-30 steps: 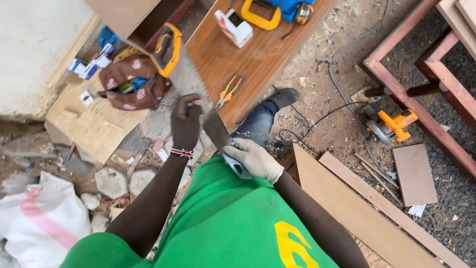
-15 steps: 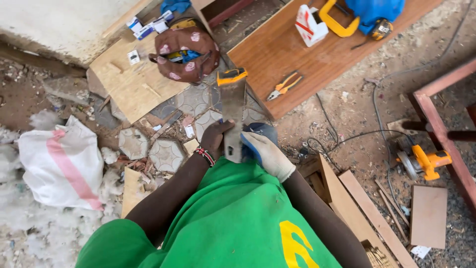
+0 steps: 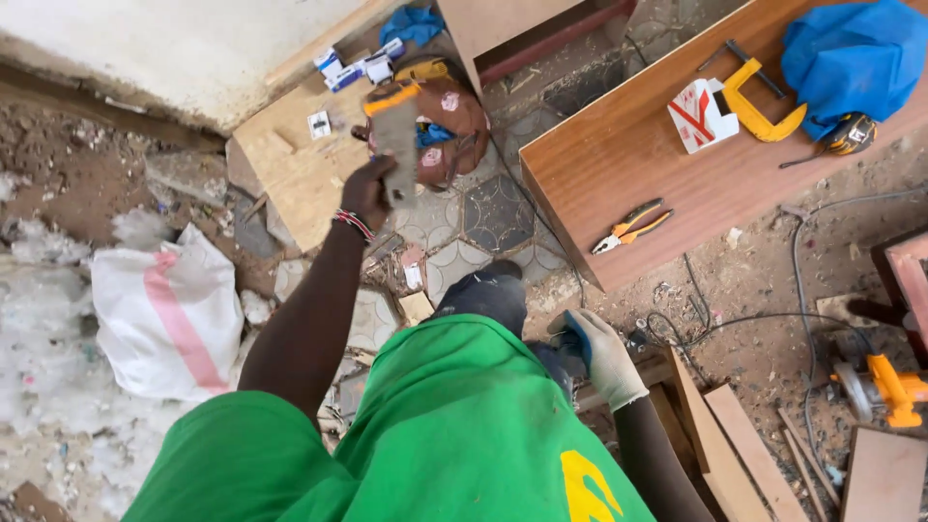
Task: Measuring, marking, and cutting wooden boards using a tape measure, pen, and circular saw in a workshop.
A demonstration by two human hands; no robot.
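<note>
While gripping a saw [image 3: 394, 135], left hand [image 3: 369, 190] extends (right hand [image 3: 601, 350] gloved).

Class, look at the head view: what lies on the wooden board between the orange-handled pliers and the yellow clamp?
In the head view, only bare board lies between the pliers and the yellow clamp; the red-and-white box sits just beside the clamp.

Left hand [image 3: 367, 193] holds a hand saw [image 3: 394, 135] up; gloved right hand [image 3: 601, 356] hangs low.
</note>
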